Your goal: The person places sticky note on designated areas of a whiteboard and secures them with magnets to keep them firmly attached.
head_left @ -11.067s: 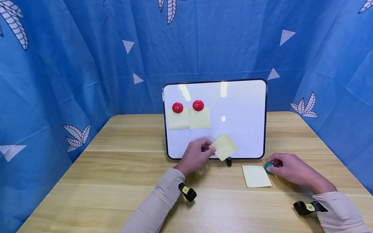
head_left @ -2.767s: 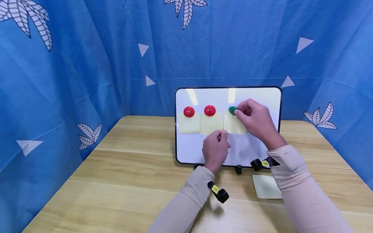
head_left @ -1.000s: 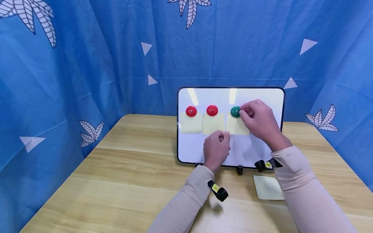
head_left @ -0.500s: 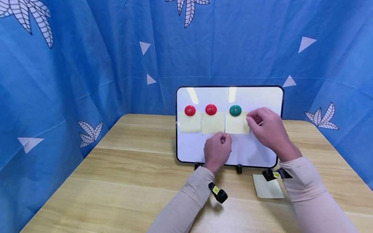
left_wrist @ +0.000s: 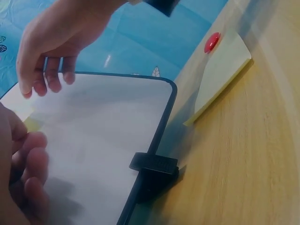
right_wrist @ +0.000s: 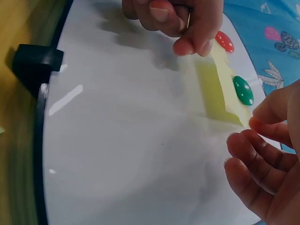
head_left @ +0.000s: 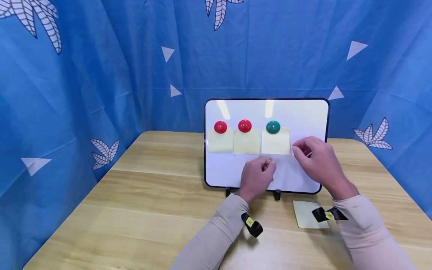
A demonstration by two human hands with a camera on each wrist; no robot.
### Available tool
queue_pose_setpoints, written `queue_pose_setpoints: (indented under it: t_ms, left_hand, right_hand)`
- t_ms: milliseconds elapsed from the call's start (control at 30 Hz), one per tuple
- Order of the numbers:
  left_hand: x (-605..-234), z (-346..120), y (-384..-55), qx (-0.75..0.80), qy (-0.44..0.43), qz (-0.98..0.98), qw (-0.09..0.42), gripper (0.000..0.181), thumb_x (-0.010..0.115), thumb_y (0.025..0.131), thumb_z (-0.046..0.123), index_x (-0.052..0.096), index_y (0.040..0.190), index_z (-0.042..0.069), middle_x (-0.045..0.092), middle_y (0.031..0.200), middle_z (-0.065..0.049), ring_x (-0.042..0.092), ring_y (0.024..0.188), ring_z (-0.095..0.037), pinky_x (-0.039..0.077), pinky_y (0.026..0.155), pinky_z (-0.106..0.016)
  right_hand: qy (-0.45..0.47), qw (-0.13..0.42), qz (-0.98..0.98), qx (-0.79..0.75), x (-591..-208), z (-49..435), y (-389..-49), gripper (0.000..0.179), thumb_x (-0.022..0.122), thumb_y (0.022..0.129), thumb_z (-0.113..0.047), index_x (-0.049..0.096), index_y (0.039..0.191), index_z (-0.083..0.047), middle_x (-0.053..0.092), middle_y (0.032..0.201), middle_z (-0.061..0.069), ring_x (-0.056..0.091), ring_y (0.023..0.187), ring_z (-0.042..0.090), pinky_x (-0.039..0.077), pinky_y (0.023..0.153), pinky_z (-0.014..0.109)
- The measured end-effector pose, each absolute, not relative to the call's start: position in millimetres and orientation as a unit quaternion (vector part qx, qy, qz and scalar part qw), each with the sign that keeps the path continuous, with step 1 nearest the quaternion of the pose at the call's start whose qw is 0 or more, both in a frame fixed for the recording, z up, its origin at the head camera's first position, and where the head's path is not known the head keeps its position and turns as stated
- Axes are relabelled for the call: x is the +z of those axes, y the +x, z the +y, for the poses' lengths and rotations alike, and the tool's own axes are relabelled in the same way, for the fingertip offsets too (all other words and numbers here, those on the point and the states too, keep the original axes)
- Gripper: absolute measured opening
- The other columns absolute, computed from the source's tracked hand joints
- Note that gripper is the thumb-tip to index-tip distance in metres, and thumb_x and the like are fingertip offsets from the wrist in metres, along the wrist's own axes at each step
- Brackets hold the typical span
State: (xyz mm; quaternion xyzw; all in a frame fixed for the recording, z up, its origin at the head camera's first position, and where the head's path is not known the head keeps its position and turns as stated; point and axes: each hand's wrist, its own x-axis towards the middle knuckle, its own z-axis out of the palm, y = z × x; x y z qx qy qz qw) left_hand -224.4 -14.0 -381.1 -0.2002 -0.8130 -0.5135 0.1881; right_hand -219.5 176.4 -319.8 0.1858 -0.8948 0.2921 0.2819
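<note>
A white whiteboard (head_left: pixel 303 116) stands on the table, bearing three pale-yellow sticky notes in a row. Two red magnets, the left one (head_left: pixel 220 127) and the middle one (head_left: pixel 245 126), sit at the tops of their notes. A green magnet (head_left: pixel 273 127) holds the right note (head_left: pixel 275 144), whose lower part stands off the board in the right wrist view. My left hand (head_left: pixel 258 176) is just below that note, fingers loosely bent, holding nothing. To the note's right, my right hand (head_left: pixel 317 159) hovers with loosely bent fingers, nothing between them.
Another sticky note (head_left: pixel 305 215) lies on the table under my right wrist. Beside it, a red magnet (left_wrist: pixel 212 42) shows in the left wrist view. Black feet (head_left: pixel 277 195) support the board. A blue curtain (head_left: pixel 128 75) hangs behind the wooden table (head_left: pixel 152 210).
The third note has gone from my left hand onto the board, under the green magnet my right hand brought from the table. Both hands have since let go and moved down, the right hand also rightward.
</note>
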Motion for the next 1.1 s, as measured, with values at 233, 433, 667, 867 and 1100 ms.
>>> queue_pose_setpoints:
  t_ms: [233, 433, 667, 867, 1100]
  left_hand:
    - [-381.4, -14.7, -221.2, -0.525, -0.217, -0.812, 0.133, 0.030, 0.058, 0.102, 0.023, 0.064, 0.074, 0.014, 0.057, 0.058, 0.013, 0.056, 0.057, -0.004, 0.043, 0.053, -0.022]
    - [-383.6, -12.8, -220.9, -0.503, -0.250, -0.819, 0.120, 0.028, 0.060, 0.101, 0.023, 0.066, 0.076, 0.013, 0.056, 0.059, 0.015, 0.054, 0.059, -0.001, 0.041, 0.055, -0.021]
    - [-385.5, -11.0, -218.5, -0.447, -0.308, -0.835, 0.085, 0.028, 0.059, 0.102, 0.025, 0.067, 0.076, 0.016, 0.055, 0.061, 0.014, 0.051, 0.062, -0.001, 0.041, 0.058, -0.016]
    - [-383.0, -8.5, -216.3, -0.382, -0.358, -0.852, 0.013, 0.030, 0.056, 0.102, 0.030, 0.070, 0.080, 0.016, 0.057, 0.063, 0.016, 0.052, 0.064, 0.001, 0.043, 0.062, -0.015]
    - [-378.8, -2.4, -211.6, -0.264, -0.402, -0.877, -0.019, 0.020, 0.058, 0.101, 0.030, 0.076, 0.096, 0.022, 0.059, 0.070, 0.021, 0.050, 0.069, 0.006, 0.040, 0.065, -0.010]
  right_hand:
    - [0.178, 0.276, -0.902, 0.281, -328.5, 185.8, -215.6, 0.014, 0.067, 0.095, -0.014, 0.072, 0.103, -0.005, 0.068, 0.091, 0.008, 0.060, 0.078, 0.021, 0.049, 0.067, 0.025]
    - [0.172, 0.269, -0.909, 0.269, -334.2, 196.4, -208.3, 0.010, 0.068, 0.093, -0.011, 0.072, 0.099, -0.004, 0.068, 0.089, 0.009, 0.060, 0.076, 0.022, 0.051, 0.065, 0.029]
    - [0.154, 0.247, -0.920, 0.262, -339.7, 208.4, -198.8, 0.011, 0.067, 0.093, -0.011, 0.071, 0.100, -0.004, 0.068, 0.091, 0.010, 0.059, 0.078, 0.024, 0.049, 0.064, 0.021]
    - [0.158, 0.257, -0.918, 0.259, -342.4, 218.0, -191.6, 0.010, 0.066, 0.093, -0.012, 0.071, 0.098, -0.004, 0.069, 0.087, 0.010, 0.060, 0.074, 0.024, 0.048, 0.061, 0.018]
    - [0.149, 0.252, -0.919, 0.264, -349.3, 229.5, -182.3, 0.011, 0.068, 0.093, -0.012, 0.071, 0.100, -0.004, 0.069, 0.087, 0.009, 0.059, 0.074, 0.023, 0.043, 0.062, 0.011]
